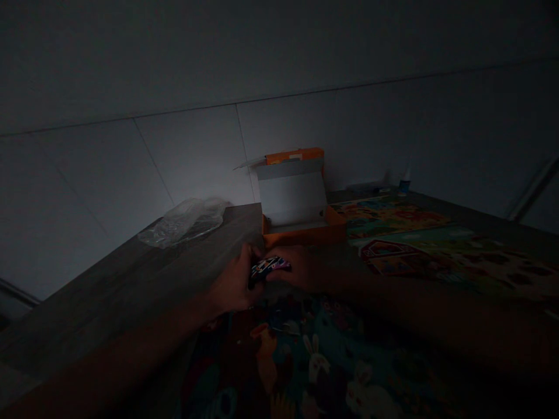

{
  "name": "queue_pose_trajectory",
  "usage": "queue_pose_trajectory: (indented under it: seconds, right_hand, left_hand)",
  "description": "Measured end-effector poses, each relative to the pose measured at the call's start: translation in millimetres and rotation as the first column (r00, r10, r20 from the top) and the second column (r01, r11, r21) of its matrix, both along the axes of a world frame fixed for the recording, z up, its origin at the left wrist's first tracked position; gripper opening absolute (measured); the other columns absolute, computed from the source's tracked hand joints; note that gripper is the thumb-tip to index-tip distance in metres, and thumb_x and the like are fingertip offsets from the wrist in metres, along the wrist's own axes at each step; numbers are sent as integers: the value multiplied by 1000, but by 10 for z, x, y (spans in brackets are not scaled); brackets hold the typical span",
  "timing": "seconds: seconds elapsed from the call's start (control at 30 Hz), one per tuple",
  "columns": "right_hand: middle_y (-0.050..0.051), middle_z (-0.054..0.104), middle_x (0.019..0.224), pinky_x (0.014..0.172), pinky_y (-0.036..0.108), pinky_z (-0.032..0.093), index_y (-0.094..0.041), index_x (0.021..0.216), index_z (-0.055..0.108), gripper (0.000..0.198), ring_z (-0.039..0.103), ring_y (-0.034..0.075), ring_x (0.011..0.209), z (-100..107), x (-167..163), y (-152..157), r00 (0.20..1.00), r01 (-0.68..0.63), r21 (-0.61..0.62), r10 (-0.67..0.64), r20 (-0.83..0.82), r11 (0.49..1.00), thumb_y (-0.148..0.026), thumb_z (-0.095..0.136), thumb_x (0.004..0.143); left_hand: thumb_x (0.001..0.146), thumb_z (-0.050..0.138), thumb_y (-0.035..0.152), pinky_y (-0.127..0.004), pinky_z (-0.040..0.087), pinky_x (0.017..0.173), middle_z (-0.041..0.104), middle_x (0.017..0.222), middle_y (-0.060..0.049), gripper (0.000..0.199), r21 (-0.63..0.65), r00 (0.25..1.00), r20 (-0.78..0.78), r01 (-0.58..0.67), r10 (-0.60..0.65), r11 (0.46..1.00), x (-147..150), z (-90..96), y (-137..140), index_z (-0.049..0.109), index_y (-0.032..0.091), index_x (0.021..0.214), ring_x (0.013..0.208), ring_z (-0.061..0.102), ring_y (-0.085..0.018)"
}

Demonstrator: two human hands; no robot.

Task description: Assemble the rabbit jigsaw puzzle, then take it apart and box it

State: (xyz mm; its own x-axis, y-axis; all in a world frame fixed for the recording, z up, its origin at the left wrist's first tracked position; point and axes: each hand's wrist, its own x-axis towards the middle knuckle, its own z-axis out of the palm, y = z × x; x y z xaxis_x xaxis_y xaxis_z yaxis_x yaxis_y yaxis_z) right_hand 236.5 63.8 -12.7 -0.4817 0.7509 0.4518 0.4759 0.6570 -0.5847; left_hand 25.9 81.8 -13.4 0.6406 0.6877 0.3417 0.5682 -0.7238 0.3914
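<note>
My left hand (239, 279) and my right hand (294, 266) meet near the middle of the table. Between them is a small, dark, colourfully patterned piece (267, 265) with white, orange and pink markings. Fingers of both hands are closed on it and cover part of its edges. The dim light hides what kind of thing it is. Below the hands lies a colourful picture sheet (314, 372) with a white rabbit and other animals. Just beyond my hands stands an orange box (303, 235) with its lid raised, showing a pale inside.
A crumpled clear plastic bag (187, 221) lies at the table's left back edge. More picture boards (393, 216) cover the right side. A small bottle (404, 185) stands at the back right. The white wall (192, 157) rises behind the table.
</note>
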Motion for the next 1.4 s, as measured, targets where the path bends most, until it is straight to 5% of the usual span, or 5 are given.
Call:
queue_pose_trajectory:
  seconds: [0.3,0.63,0.83,1.17,1.4]
  right_hand:
    - [5,73,99,79,29,47,-18,108,68,29,67,19,90,182,40,44,990,140,121,-138,-30,983,-22,74,79]
    - [12,71,106,76,30,50,-13,118,64,38,67,22,90,585,898,626,763,633,140,-644,49,761,-30,68,84]
    - [6,73,74,63,26,48,-15,83,76,17,67,19,66,474,1082,751,792,548,52,-538,288,835,-31,71,79]
    - [17,71,100,84,37,46,-11,97,74,20,65,28,93,546,979,668,695,565,259,-621,362,784,-15,64,80]
    - [4,70,74,58,26,41,-19,77,75,19,63,18,66,952,620,127,756,264,-12,-199,624,965,-32,81,65]
  left_hand:
    - [85,54,27,-35,48,77,55,105,-8,39,55,993,115,-19,13,998,32,10,-8,33,19,116,89,60,-22]
    - [89,46,19,-38,49,80,56,104,-9,23,72,993,118,-29,20,997,47,13,30,40,18,111,92,58,-22]
    - [85,46,18,-39,49,81,58,103,-10,25,72,995,85,-55,48,996,47,36,25,44,17,110,92,58,-24]
    - [86,46,18,-34,48,76,61,102,-9,19,64,991,2,-132,132,989,51,29,88,55,18,103,86,60,-22]
    - [74,70,50,-26,38,52,66,71,-4,34,-182,929,-367,-121,46,976,-212,570,68,68,17,83,61,62,-21]
